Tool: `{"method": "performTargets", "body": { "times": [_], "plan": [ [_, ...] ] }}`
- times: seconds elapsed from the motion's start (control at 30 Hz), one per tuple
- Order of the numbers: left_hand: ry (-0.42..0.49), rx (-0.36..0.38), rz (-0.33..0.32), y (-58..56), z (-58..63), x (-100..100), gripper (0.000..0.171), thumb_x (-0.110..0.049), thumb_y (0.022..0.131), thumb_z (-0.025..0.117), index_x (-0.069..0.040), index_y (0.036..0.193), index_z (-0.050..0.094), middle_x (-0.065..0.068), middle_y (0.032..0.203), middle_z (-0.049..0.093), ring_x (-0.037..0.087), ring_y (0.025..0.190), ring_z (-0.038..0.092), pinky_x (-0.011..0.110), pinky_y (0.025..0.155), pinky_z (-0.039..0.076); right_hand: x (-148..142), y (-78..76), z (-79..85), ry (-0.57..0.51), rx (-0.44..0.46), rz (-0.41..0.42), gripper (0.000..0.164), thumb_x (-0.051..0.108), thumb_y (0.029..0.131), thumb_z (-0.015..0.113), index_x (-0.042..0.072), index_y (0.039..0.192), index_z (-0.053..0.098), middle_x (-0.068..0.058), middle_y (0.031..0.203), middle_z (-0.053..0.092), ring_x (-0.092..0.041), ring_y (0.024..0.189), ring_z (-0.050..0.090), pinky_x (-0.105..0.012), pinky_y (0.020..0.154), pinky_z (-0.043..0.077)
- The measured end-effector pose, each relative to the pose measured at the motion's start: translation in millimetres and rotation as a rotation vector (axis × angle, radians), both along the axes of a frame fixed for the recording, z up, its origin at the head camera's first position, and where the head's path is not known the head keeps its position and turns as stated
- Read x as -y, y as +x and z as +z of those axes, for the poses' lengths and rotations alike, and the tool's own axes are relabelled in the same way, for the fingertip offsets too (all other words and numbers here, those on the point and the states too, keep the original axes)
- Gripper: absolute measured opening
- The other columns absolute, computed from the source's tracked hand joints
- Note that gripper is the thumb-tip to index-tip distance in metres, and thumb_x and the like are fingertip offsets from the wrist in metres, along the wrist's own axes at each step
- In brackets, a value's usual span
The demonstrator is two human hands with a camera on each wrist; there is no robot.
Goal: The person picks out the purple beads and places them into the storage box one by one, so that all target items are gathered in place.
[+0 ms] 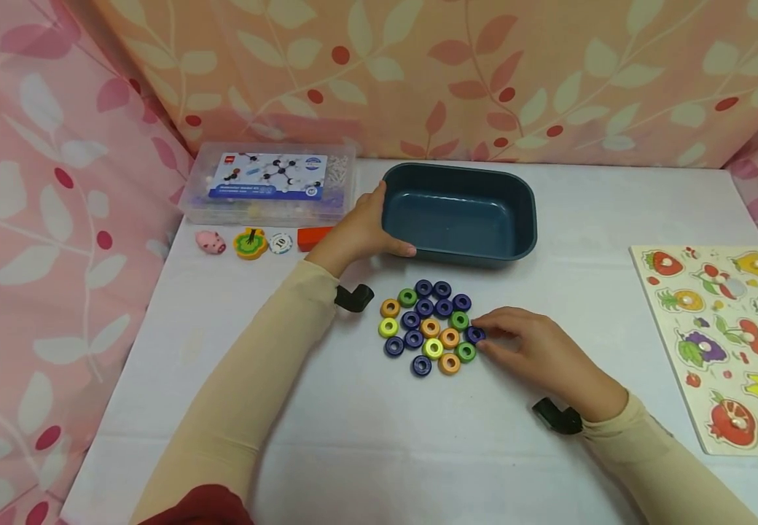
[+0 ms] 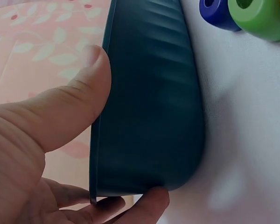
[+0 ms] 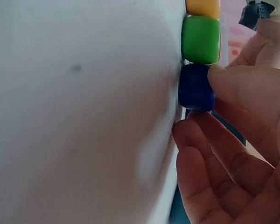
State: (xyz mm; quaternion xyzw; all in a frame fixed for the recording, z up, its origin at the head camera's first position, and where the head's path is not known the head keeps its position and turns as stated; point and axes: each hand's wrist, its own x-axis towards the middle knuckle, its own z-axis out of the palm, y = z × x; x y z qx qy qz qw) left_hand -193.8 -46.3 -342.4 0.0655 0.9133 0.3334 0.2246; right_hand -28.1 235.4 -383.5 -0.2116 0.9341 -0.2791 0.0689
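Observation:
My left hand [image 1: 364, 225] grips the near-left corner of a dark teal plastic basin [image 1: 460, 219]. In the left wrist view its thumb lies along the rim, and the fingers reach around the end wall. Several ring-shaped beads [image 1: 430, 328] in dark blue-purple, green, orange and yellow lie flat in a close cluster before the basin. At the cluster's right edge my right hand [image 1: 539, 351] pinches a dark blue ring bead [image 3: 196, 87] between thumb and forefinger. This bead is against the white cloth, beside a green ring bead [image 3: 201, 39].
Behind on the left is a clear plastic case [image 1: 267, 182] with a molecular model label. Before it sit a pink pig figure [image 1: 211, 242], a tree-shaped piece [image 1: 251, 243], a round chip [image 1: 280, 243] and a red block [image 1: 313, 238]. A fruit puzzle board [image 1: 713, 313] lies far right.

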Motion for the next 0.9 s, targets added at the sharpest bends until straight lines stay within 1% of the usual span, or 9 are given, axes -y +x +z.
{"method": "performTargets", "body": {
  "times": [0.27, 0.43, 0.6, 0.73, 0.9],
  "plan": [
    [0.033, 0.013, 0.006, -1.8, -1.4, 1.5, 0.137, -0.047, 0.067, 0.092, -0.018, 0.163, 0.0, 0.013, 0.167, 0.016, 0.03, 0.15, 0.027, 0.05, 0.122, 0.028, 4.1, -2.7, -0.5, 0.008, -0.014, 0.026, 0.03, 0.016, 0.086, 0.08, 0.014, 0.115, 0.075, 0.002, 0.111, 0.072, -0.011, 0.101, 0.068, -0.039, 0.088, 0.057],
    [0.059, 0.022, 0.023, -4.9, 1.7, 0.9, 0.134, -0.045, 0.067, 0.093, -0.018, 0.163, 0.004, 0.012, 0.167, 0.018, 0.03, 0.151, 0.026, 0.05, 0.122, 0.027, 6.3, -5.1, 0.0, 0.031, -0.029, 0.049, 0.028, 0.013, 0.086, 0.078, 0.012, 0.114, 0.076, -0.001, 0.11, 0.073, -0.016, 0.1, 0.068, -0.042, 0.089, 0.057],
    [0.058, 0.038, 0.036, -5.4, 4.8, -0.8, 0.132, -0.042, 0.068, 0.093, -0.018, 0.163, 0.005, 0.012, 0.167, 0.019, 0.03, 0.15, 0.027, 0.05, 0.122, 0.027, 7.1, -5.4, -0.5, 0.032, -0.015, 0.041, 0.029, 0.012, 0.086, 0.078, 0.012, 0.114, 0.076, -0.002, 0.111, 0.074, -0.016, 0.101, 0.069, -0.043, 0.089, 0.057],
    [0.052, 0.037, 0.027, -3.9, 6.1, -1.8, 0.132, -0.042, 0.069, 0.092, -0.017, 0.163, 0.003, 0.012, 0.167, 0.019, 0.03, 0.15, 0.027, 0.05, 0.122, 0.028, 6.6, -5.3, -2.9, 0.019, -0.004, 0.016, 0.029, 0.014, 0.085, 0.079, 0.013, 0.113, 0.076, 0.0, 0.109, 0.073, -0.012, 0.095, 0.068, -0.04, 0.085, 0.058],
    [0.056, 0.031, 0.03, -2.5, 4.6, -1.3, 0.131, -0.044, 0.069, 0.092, -0.018, 0.163, 0.004, 0.011, 0.167, 0.019, 0.029, 0.15, 0.028, 0.05, 0.122, 0.028, 4.7, -7.2, -4.9, -0.001, -0.007, -0.006, 0.028, 0.018, 0.084, 0.08, 0.016, 0.111, 0.076, 0.005, 0.105, 0.072, -0.005, 0.089, 0.065, -0.032, 0.078, 0.058]
  ]
}}
